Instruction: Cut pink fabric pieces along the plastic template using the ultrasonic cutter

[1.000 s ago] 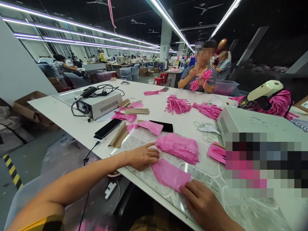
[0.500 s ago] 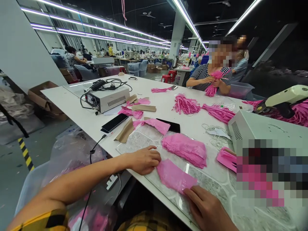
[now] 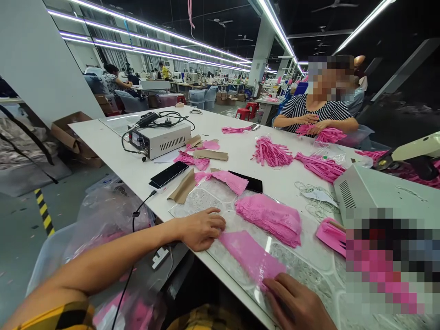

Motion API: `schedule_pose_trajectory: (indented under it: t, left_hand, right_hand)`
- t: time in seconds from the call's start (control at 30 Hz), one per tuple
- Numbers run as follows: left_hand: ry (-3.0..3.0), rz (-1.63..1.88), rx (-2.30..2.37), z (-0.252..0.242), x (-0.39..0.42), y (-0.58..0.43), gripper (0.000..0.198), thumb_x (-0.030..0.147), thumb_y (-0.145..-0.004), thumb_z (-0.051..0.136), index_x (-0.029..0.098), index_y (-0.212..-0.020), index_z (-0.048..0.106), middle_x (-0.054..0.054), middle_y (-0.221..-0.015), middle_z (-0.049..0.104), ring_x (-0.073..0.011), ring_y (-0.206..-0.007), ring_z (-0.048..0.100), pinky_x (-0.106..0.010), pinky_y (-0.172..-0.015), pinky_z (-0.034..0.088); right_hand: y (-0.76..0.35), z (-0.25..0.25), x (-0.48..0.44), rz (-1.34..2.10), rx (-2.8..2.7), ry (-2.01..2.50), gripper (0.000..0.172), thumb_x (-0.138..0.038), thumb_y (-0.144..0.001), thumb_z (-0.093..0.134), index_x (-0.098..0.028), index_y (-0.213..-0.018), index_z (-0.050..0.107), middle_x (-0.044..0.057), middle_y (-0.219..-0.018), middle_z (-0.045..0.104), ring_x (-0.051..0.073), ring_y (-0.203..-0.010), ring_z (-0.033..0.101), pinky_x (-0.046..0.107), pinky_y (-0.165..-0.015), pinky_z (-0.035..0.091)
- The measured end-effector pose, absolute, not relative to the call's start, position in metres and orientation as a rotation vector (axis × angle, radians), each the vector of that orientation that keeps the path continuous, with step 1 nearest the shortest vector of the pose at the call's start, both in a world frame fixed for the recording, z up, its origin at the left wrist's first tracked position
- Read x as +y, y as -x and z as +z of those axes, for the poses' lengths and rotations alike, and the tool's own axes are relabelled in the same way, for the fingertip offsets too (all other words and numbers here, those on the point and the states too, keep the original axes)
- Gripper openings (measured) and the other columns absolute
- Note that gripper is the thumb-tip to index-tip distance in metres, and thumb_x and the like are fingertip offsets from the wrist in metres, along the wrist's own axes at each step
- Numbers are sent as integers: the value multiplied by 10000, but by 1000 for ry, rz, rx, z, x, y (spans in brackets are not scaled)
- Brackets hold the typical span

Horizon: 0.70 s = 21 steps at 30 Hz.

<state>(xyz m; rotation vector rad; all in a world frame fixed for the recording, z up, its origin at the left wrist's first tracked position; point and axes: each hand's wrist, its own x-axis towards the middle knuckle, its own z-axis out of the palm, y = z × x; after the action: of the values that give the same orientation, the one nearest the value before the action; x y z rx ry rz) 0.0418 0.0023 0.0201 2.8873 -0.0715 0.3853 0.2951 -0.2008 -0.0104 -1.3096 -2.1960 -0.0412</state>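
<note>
A single piece of pink lace fabric (image 3: 252, 254) lies stretched out on a clear mat (image 3: 316, 270) at the table's near edge. At its left end, my left hand (image 3: 202, 229) is closed with curled fingers on the corner; the fingertips are partly hidden. My right hand (image 3: 299, 300) pinches the opposite corner between thumb and fingers. Just beyond the piece sits a thick stack of pink lace pieces (image 3: 270, 217). Another loose pink piece (image 3: 232, 180) lies farther back, beside a black phone (image 3: 252, 183).
A grey box with cables (image 3: 168, 140) stands at the back left, near a second dark phone (image 3: 170, 173). Bundles of pink straps (image 3: 271, 151) lie mid-table. To the right is a pale green machine (image 3: 388, 192). Across the table a co-worker in stripes (image 3: 316, 107) handles pink straps.
My view has shifted slightly, while both hands stay at the ends of the pink lace piece. The co-worker's hands and pink bundle have changed position, the bundle now lying more sideways.
</note>
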Motion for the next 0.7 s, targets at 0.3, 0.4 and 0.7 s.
schedule_pose_trajectory:
  t: [0.3,0.4,0.7]
  left_hand:
    - [-2777,559,136,12,0,-52,174,178,-919,512,194,-1053,622,-100,-1087,673,-207,-1011,635,-373,-967,458]
    - [-2754,621,248,4,4,-71,141,212,-905,579,177,-1022,648,-103,-1088,668,-219,-999,638,-363,-925,486]
    - [-2615,802,555,0,13,-120,150,171,-820,683,159,-970,669,-78,-1035,656,-204,-985,625,-332,-891,516]
  right_hand:
    - [-308,7,-166,-61,-1986,1516,164,-177,-909,500,-214,-994,635,34,-844,674,107,-563,609,212,-528,515]
    - [-310,8,-132,-130,-1929,1590,209,-160,-879,501,-199,-1030,641,57,-900,670,155,-701,644,253,-587,523]
    - [-308,10,-62,26,-1881,1571,180,-194,-861,527,-209,-859,706,45,-865,625,151,-739,594,253,-626,461]
